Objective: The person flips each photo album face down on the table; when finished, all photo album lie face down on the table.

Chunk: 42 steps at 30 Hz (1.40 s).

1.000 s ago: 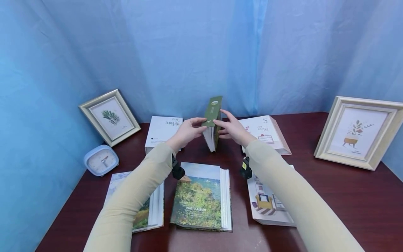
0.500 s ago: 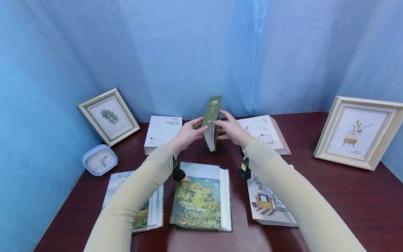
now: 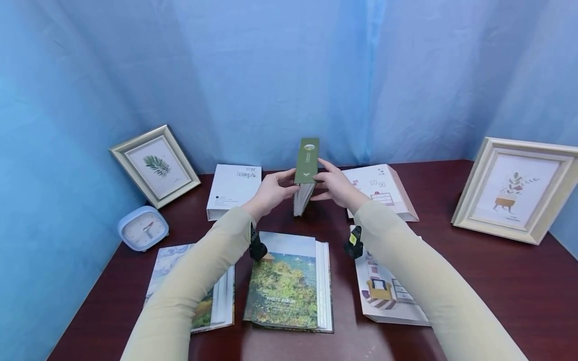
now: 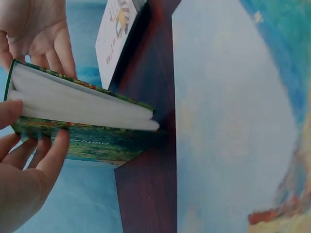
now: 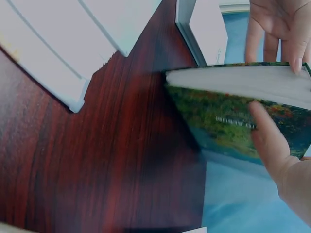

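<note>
Dk red tbl [image 3: 506,271] is topped w/ clock [image 3: 144,229], L pic frame [image 3: 158,168], R pic frame [image 3: 512,188], 3 front bks [image 3: 284,281], 2 back bks [image 3: 235,188]; green album [image 3: 307,160] held upright.

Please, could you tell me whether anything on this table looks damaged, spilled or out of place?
I see nothing spilled or damaged. Only the green album stands out: it is held spine up between the left hand and right hand, while the middle photo album lies flat. That looks deliberate.

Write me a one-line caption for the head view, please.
Left grip and right grip hold a green-spined album, spine up, behind another album lying flat.
</note>
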Motion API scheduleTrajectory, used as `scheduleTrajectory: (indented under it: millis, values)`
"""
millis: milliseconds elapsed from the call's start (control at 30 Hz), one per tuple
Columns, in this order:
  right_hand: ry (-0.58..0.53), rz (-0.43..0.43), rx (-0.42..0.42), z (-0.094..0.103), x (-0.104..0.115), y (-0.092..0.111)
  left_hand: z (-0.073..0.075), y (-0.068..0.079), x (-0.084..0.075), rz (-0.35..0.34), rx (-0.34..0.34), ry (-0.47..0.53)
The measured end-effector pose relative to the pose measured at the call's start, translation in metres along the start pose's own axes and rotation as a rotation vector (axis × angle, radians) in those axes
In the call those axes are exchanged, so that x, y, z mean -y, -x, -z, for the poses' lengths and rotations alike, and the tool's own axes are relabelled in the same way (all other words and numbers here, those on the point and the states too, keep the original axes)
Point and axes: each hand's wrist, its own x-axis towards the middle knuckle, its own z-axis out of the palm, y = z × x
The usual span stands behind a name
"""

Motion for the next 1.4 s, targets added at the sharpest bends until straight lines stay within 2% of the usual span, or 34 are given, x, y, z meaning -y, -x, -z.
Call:
scheduleTrajectory:
  millis: [67, 267, 433, 633, 833, 1000, 1167, 1400]
  values:
    - [-0.029, -0.01, 0.0, 0.001, -0.001, 0.0, 0.0, -0.001, 0.0, 0.019, 0.017, -0.034]
    - [-0.036, -0.005, 0.0, 0.005, -0.01, -0.003, -0.005, 0.0, 0.002, 0.045, 0.046, -0.263]
    - [-0.009, 0.011, -0.02, 0.007, -0.018, -0.006, -0.008, -0.001, 0.002, 0.037, 0.055, -0.335]
    - [0.003, -0.015, -0.042, 0.011, -0.026, -0.01, -0.007, -0.004, 0.002, 0.041, 0.116, -0.474]
    - [0.004, -0.05, -0.053, 0.013, -0.035, -0.012, -0.008, -0.006, 0.004, 0.073, 0.212, -0.502]
    - [0.045, -0.118, -0.106, 0.012, -0.038, -0.011, -0.012, -0.005, 0.006, 0.083, 0.289, -0.574]
    - [0.122, -0.177, -0.157, 0.011, -0.038, -0.011, -0.017, -0.004, 0.005, 0.081, 0.342, -0.648]
    - [0.296, -0.223, -0.159, 0.012, -0.038, -0.01, -0.022, -0.002, 0.006, 0.07, 0.395, -0.686]
